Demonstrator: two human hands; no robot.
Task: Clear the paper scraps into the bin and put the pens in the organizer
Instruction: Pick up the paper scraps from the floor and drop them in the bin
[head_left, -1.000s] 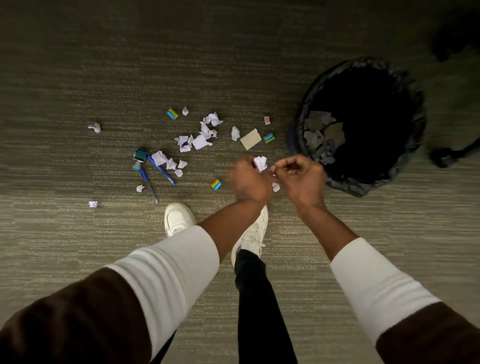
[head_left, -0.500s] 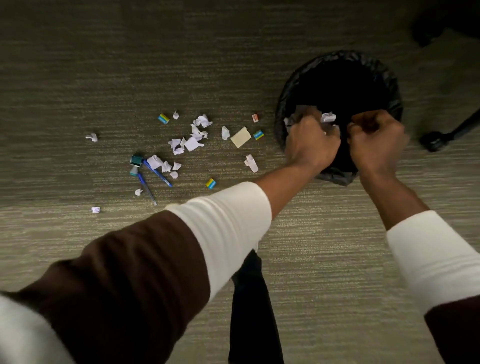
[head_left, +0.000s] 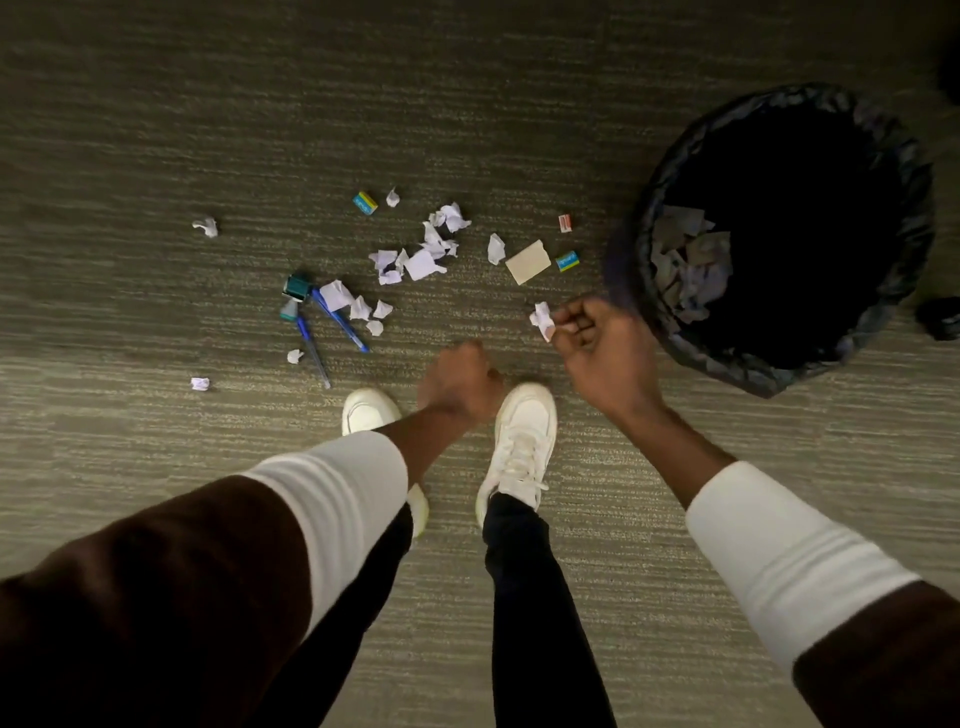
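Note:
White paper scraps (head_left: 423, 260) lie scattered on the carpet ahead of my feet. Two blue pens (head_left: 340, 322) lie crossed at the left of the pile. The black-lined bin (head_left: 914, 218) stands at the right with torn paper (head_left: 685, 260) inside. My right hand (head_left: 597, 343) is low, just left of the bin, its fingertips pinched on one white scrap (head_left: 542, 319). My left hand (head_left: 460, 382) is a blurred fist above my shoes; its palm side is hidden. No organizer is in view.
A tan note pad (head_left: 528, 261), small coloured erasers (head_left: 364, 202) (head_left: 566, 261), a red-white piece (head_left: 565, 222) and teal items (head_left: 297, 286) lie among the scraps. My white shoes (head_left: 519, 436) stand below the hands. A dark chair foot (head_left: 937, 317) sits right of the bin.
Both hands went over the bin with scraps, then came back down left to the floor. My right hand now pinches the loose scrap; my left fist covers the spot of a coloured eraser.

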